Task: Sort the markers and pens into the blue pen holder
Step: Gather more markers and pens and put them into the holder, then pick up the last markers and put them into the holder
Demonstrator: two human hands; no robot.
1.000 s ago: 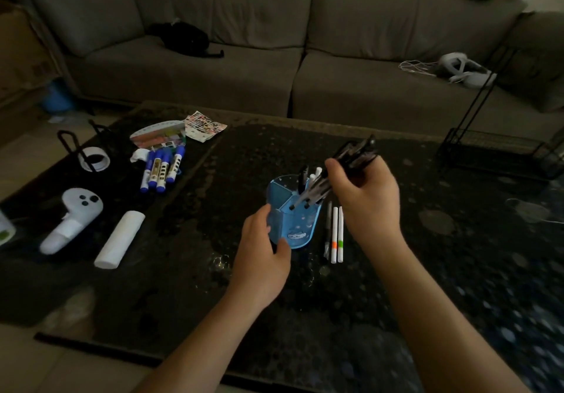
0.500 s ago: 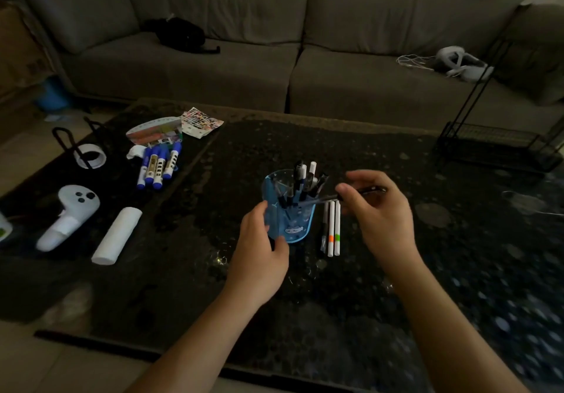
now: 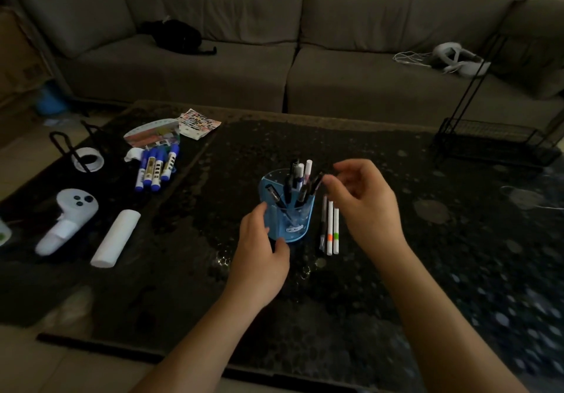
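The left hand (image 3: 259,255) grips the near-left side of the blue pen holder (image 3: 293,221) mid-table, pens (image 3: 300,183) standing inside. The right hand (image 3: 366,206) hovers just right, fingers loose, holding nothing; three pens (image 3: 330,228) lie beneath it

This was a dim living room in a home. A long grey sectional sofa (image 3: 274,41) ran along the far wall behind a low, dark, speckled coffee table (image 3: 396,270). A white VR headset (image 3: 457,60) lay on the sofa cushions, a white VR controller (image 3: 68,220) rested on the table, and a black wire rack (image 3: 494,145) stood at the right.
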